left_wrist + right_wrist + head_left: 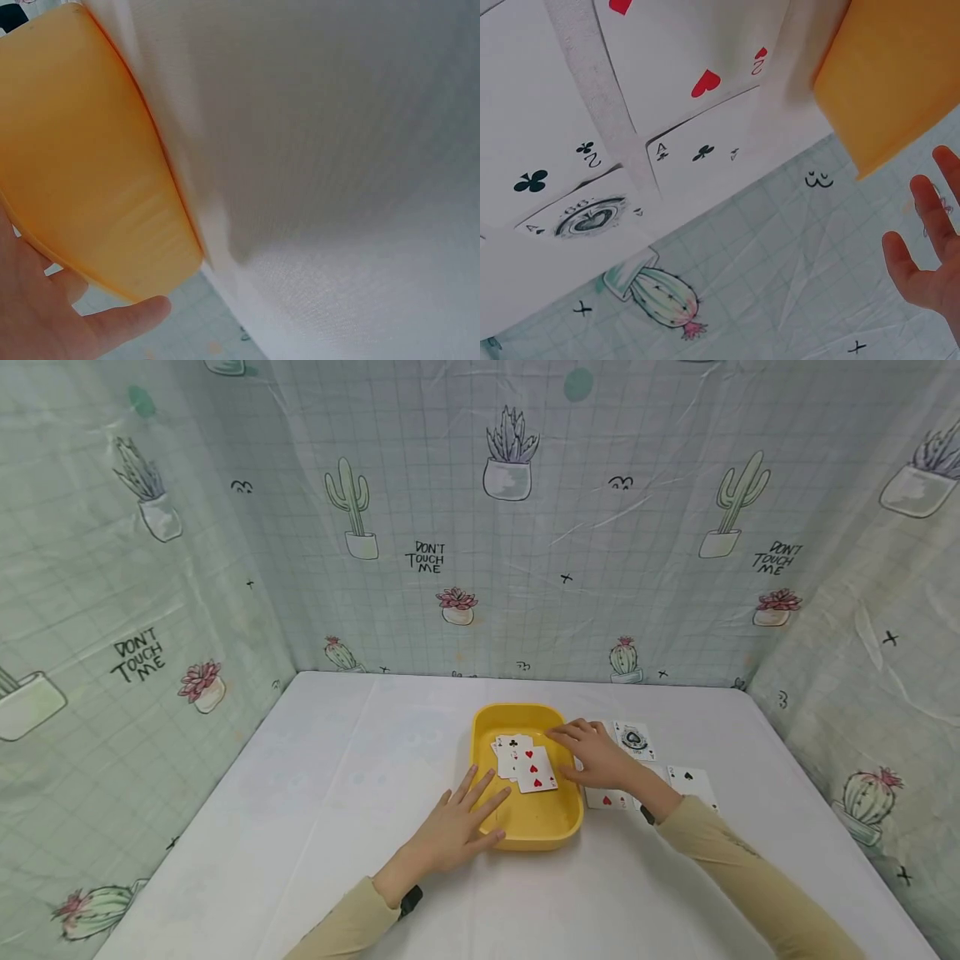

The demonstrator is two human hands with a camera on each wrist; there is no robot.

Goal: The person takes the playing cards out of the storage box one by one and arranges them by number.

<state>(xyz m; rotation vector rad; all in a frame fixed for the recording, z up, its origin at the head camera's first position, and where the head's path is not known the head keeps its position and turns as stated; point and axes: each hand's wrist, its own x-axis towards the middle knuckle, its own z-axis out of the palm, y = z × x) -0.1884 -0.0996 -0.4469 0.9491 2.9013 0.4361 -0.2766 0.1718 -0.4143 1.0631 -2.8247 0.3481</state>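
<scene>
A yellow plastic tray (532, 833) sits on the white table, with a few playing cards inside. On top of them lies a three of hearts (536, 770), partly covering a clubs card (504, 760). My left hand (453, 831) has its fingers spread over the tray's left rim. Above the right rim, my right hand (600, 758) reaches with extended fingers and holds nothing. Face-up cards lie right of the tray: a two of hearts (705, 82), an ace of clubs (703, 154), a two of clubs (531, 180) and an ace of spades (592, 217).
Another spades card (692, 783) lies farther right, beside the right sleeve (720, 843). A white cloth (360, 760) covers the table. Cactus-print curtains (555, 543) hang behind it and along both sides.
</scene>
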